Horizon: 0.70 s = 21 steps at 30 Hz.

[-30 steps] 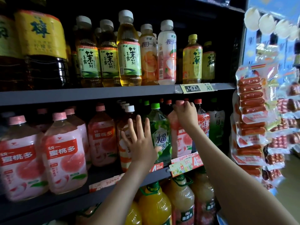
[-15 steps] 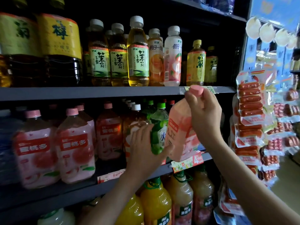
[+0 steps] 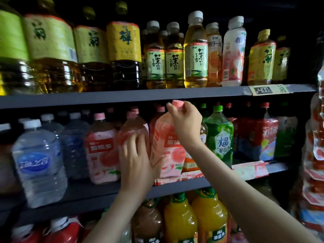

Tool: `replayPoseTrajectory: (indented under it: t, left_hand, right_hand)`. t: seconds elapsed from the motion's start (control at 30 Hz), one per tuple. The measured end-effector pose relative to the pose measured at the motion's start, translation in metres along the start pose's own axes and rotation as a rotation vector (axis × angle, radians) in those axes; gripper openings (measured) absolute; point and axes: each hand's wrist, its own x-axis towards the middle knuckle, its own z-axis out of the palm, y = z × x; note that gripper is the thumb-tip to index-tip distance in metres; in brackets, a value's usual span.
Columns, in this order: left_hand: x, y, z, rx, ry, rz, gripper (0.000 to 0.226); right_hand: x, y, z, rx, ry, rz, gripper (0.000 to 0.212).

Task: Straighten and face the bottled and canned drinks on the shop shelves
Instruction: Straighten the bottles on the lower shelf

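Visibly, right hand [image 3: 187, 125] pinches cap [image 3: 178, 104] of 蜜桃多 bottle [image 3: 168, 151].

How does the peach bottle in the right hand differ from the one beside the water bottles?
The held peach bottle is slightly tilted, while the peach bottle by the water stands upright. The right hand grips the held one at its cap; no hand touches the other. The held one is at the front edge of the shelf; the other sits further back. Both have pink caps and peach labels.
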Motion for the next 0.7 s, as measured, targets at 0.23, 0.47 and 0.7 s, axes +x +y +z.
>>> replayPoseTrajectory:
  t: [0.23, 0.47, 0.7]
  left_hand:
    - [0.018, -0.039, 0.001, 0.092, -0.131, -0.094, 0.101]
    - [0.012, -0.030, 0.020, 0.072, -0.172, -0.107, 0.086]
    - [-0.063, 0.076, 0.052, -0.389, -0.082, 0.074, 0.055]
  right_hand:
    - [0.005, 0.017, 0.040, -0.134, -0.027, -0.045, 0.035]
    - [0.014, 0.035, 0.044, -0.216, -0.234, 0.043, 0.038]
    - [-0.061, 0.087, -0.059, -0.267, -0.282, -0.144, 0.043]
